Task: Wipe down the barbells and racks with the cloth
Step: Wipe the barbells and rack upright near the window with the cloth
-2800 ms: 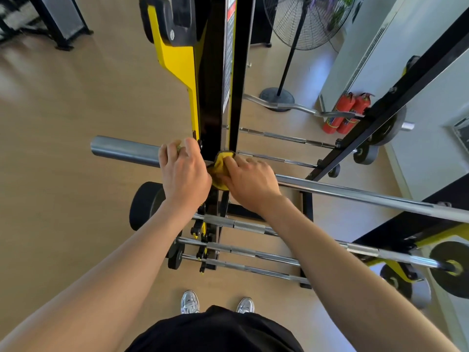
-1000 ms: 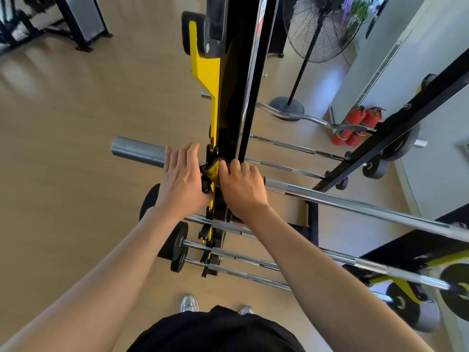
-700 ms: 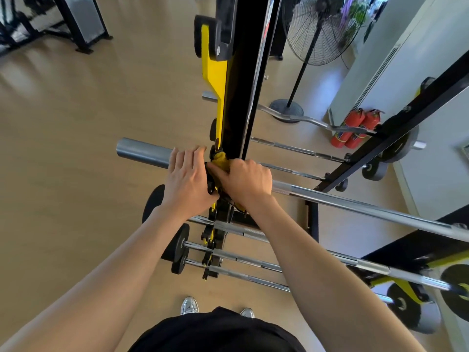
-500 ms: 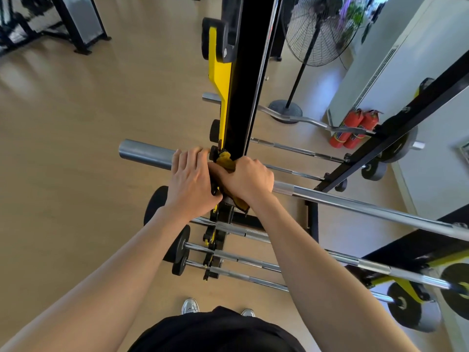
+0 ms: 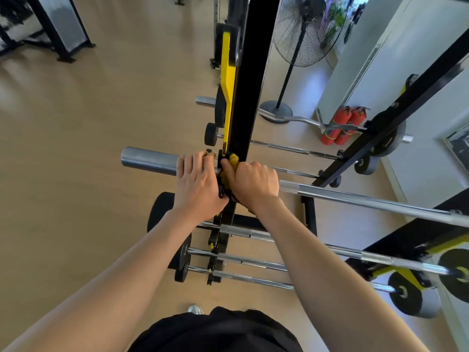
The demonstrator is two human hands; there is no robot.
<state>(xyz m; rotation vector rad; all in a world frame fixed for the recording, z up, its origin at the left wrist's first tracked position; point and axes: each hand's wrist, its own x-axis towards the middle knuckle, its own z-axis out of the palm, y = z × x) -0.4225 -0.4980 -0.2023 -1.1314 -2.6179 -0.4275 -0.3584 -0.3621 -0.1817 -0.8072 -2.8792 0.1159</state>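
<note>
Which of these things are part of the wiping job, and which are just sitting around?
In use: cloth, barbell, rack, left hand gripping the barbell, right hand holding the cloth.
Just sitting around: fan, fire extinguishers.

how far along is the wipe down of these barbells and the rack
Done: nothing shows as finished; cleanliness cannot be judged. In hand: the right hand grips the yellow cloth where the top barbell meets the upright, left hand holding it. Left: the lower barbells and the curl bar behind, untouched.
</note>
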